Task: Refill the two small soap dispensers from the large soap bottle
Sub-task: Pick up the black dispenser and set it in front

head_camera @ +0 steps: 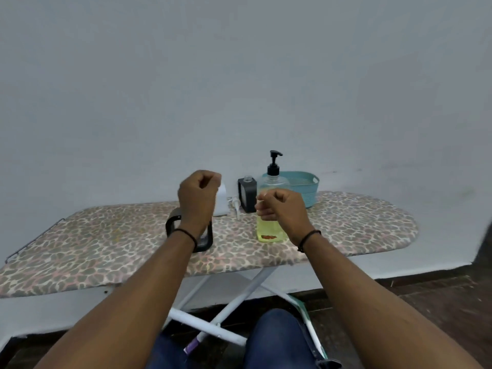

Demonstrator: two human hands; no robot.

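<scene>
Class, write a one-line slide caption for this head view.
Both fists, left hand and right hand, raised empty above an ironing board holding a large soap bottle, dark dispenser and teal basket.

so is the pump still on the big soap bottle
Yes, the black pump sits upright on top of the large soap bottle of yellow liquid.

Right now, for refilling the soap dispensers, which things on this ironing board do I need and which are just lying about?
For the job: large soap bottle; black dispenser, cap off; white dispenser; loose white pump.

Just lying about: teal basket; black frame-like object, partly hidden by the left wrist; ironing board.
</scene>
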